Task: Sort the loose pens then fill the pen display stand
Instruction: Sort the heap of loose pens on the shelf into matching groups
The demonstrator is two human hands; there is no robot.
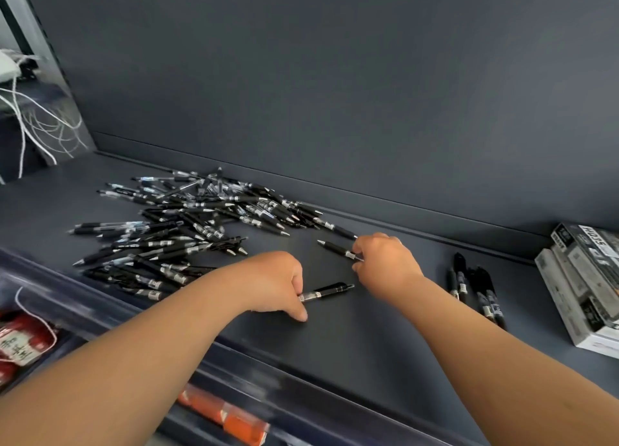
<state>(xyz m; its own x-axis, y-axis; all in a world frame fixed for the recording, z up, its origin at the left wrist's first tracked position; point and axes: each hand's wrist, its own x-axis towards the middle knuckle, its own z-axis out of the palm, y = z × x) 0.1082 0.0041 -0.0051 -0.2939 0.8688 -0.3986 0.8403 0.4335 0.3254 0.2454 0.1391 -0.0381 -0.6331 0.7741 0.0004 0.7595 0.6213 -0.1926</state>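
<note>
Now, just right of the pile's [187, 231] near edge, your left hand [274, 281] pinches a pen [330, 291] by one end. Well right of the pile, a small group [475, 291] of pens lies side by side on the shelf [368, 345], with boxes [582, 285] past them. Farther back, your right hand [385, 261] pinches a second pen [336, 248] beside the pile's right tip.

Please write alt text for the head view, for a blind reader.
The left hand pinches one black pen, the right hand a second pen, on a dark shelf. A loose pen pile lies at left; a few grouped pens and boxes at right.
</note>
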